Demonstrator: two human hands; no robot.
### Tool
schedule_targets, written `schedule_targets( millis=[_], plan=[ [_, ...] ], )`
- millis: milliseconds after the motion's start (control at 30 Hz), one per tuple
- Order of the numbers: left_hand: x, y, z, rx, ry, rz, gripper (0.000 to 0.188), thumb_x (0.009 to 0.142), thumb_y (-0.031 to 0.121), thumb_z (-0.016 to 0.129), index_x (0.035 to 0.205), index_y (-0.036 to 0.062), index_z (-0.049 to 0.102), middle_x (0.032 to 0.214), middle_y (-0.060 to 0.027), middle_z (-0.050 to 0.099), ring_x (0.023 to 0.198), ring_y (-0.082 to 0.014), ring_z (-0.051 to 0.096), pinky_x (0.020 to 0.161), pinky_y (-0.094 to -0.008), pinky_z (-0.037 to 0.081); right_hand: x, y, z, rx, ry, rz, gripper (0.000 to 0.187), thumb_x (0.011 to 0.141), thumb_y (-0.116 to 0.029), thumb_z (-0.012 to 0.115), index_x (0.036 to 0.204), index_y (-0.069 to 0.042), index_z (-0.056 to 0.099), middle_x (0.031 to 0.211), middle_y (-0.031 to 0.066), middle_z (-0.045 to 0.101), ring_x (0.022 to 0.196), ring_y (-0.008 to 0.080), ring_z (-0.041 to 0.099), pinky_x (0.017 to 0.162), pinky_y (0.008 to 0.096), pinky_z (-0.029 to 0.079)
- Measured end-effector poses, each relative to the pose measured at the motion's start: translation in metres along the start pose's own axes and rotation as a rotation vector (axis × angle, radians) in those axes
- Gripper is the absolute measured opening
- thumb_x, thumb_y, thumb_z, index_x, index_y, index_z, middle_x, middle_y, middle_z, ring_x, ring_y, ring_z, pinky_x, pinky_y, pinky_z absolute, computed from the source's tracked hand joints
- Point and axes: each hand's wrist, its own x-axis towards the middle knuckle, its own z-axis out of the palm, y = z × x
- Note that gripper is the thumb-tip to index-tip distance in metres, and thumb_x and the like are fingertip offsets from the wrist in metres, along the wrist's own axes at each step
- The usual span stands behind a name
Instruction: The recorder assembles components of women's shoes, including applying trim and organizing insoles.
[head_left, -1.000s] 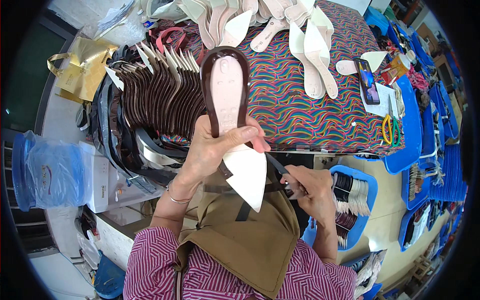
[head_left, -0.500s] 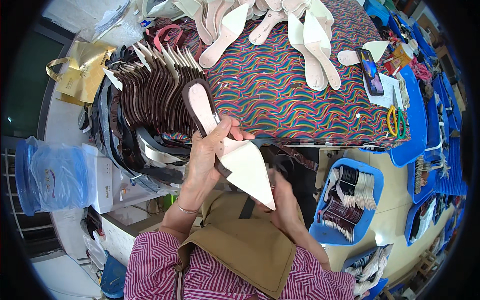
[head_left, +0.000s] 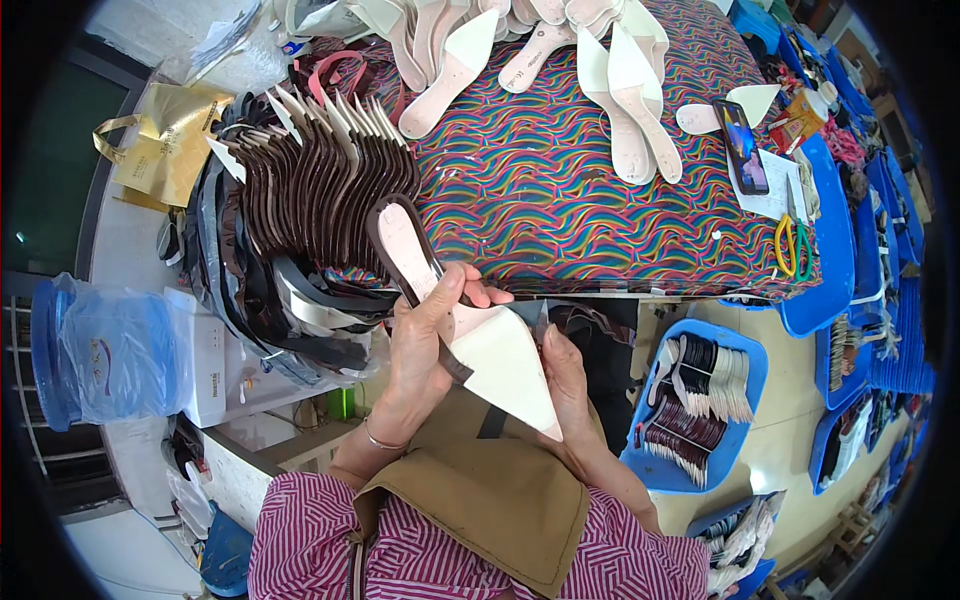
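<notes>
part of the right hand (head_left: 567, 385) seemingly behind the insole (head_left: 503, 362)

Carrying on the patterned surface (head_left: 560, 235) a dark phone (head_left: 740, 147) with its screen lit, overlapping a sheet of white paper (head_left: 760, 206). Keeping scissors (head_left: 793, 222) with one yellow and one green handle near the right edge. Showing at the left a gold bag (head_left: 165, 140), higher in view than a blue container (head_left: 130, 345) wrapped in clear plastic. Standing a white box (head_left: 207, 340) just right of the container. Displaying stacked blue trays (head_left: 900, 345) at far right, beyond pale floor tiles (head_left: 785, 395).
</notes>
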Motion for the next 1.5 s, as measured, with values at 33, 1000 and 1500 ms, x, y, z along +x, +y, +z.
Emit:
schedule_targets(
  millis=[33, 1000, 1500],
  plan=[
    [-0.001, 0.0, 0.0, 0.004, -0.007, 0.0, 0.023, 0.098, 0.022, 0.058, 0.101, -0.0008, 0.06, 0.077, -0.0095, 0.062, 0.086, -0.029, 0.07, 0.075, -0.0402, 0.059, 0.0, 0.002, 0.001, -0.003, 0.026, -0.052, 0.021, 0.099, -0.026, 0.057, 0.102, -0.006, 0.062, 0.078, -0.0049, 0.059, 0.053, 0.0018, 0.039, 0.044, 0.019, 0.025],
    [-0.001, 0.008, 0.025, 0.031, -0.551, 0.135, 0.017, 0.096, 0.013, 0.053, 0.085, -0.0006, 0.054, 0.066, -0.0065, 0.051, 0.062, -0.0212, 0.052, 0.06, -0.0359, 0.04, -0.01, -0.08, 0.01, -1.186, -0.34, -0.372, 0.011, 0.086, -0.005, 0.066, 0.084, 0.003, 0.059, 0.061, 0.009, 0.043, 0.052, 0.0134, 0.041, 0.048, 0.0312, 0.036],
    [0.001, 0.007, 0.03, 0.195, -0.488, -0.019, 0.033, 0.093, 0.001, 0.056, 0.125, -0.0091, 0.053, 0.12, -0.0243, 0.063, 0.11, -0.0306, 0.065, 0.096, -0.0399, 0.053, -0.006, -0.052, 0.011, -1.277, -0.058, -0.633, 0.042, 0.09, -0.008, 0.067, 0.06, -0.003, 0.038, 0.056, -0.0039, 0.035, 0.057, 0.0035, 0.029, 0.047, 0.0253, 0.025]
  ],
)
